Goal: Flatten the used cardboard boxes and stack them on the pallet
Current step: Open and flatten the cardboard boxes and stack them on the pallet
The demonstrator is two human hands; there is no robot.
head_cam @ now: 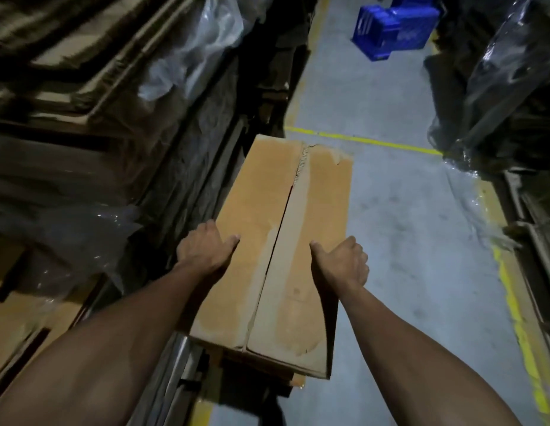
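The left hand (pixel 206 249) and right hand (pixel 344 261) are holding the flat cardboard box (pixel 276 250) by its sides, fingers curling under, thumbs lying on top.

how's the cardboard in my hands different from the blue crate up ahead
The cardboard is tan, flattened and stacked in layers, with a slit running down its top; the blue crate is moulded, boxy and still full height. The cardboard is held up off the floor, left hand and right hand gripping its long edges; the crate sits untouched on the grey floor farther down the aisle.
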